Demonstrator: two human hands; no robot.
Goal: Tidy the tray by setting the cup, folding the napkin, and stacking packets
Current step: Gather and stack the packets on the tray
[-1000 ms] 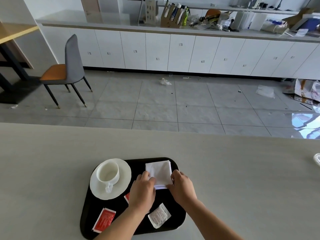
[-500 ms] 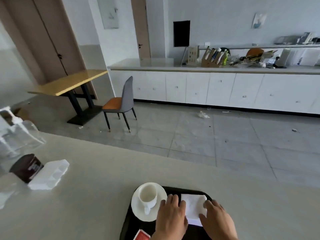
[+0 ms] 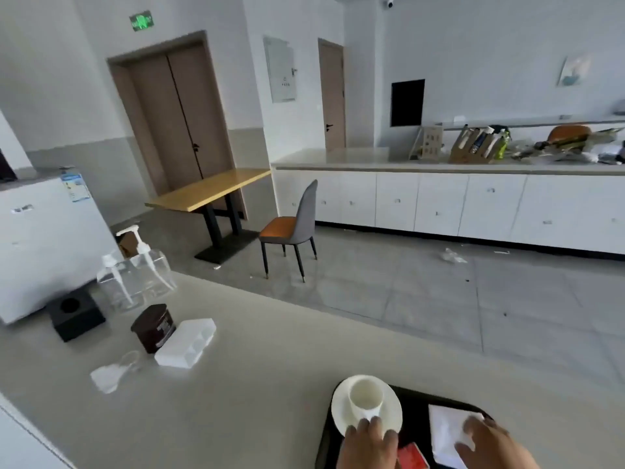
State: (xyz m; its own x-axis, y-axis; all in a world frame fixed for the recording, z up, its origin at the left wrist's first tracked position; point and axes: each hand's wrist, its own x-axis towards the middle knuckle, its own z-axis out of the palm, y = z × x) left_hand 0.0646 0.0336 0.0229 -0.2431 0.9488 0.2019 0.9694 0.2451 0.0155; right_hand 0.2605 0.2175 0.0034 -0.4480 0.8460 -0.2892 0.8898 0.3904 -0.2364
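While the cup stands upright on its saucer at the far left corner of the black tray, the left hand, which lay on the napkin half a second ago, now rests straight fingers on the saucer's near rim. The right hand stays flat and open on the folded white napkin at the tray's far right. A red packet shows between the hands. Toward the table's left edge, a brown jar and a white box sit closer to mid-frame than before.

Office pantry: cabinets, counter.
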